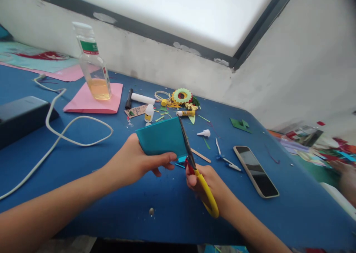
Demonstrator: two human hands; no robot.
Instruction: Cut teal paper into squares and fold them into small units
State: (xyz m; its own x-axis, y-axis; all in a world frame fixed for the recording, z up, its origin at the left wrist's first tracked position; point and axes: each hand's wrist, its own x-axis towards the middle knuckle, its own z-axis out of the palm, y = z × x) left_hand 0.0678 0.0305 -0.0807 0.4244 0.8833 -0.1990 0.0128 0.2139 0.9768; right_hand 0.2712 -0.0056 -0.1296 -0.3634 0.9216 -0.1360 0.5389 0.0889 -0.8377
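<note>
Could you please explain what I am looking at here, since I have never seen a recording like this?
There is no machine here. The single picture comes from a camera worn on a person's head, looking forward and down, so you see their own two bare arms.

The left hand pinches a teal sheet of paper and holds it up. The right hand grips yellow-handled scissors, with the blades lying along the sheet's right edge.

Below is a blue table. On it lie a phone, a white cable, a dark box, a clear bottle of yellowish liquid standing on pink paper, a small glue bottle, a green and yellow paper rosette and paper scraps.
</note>
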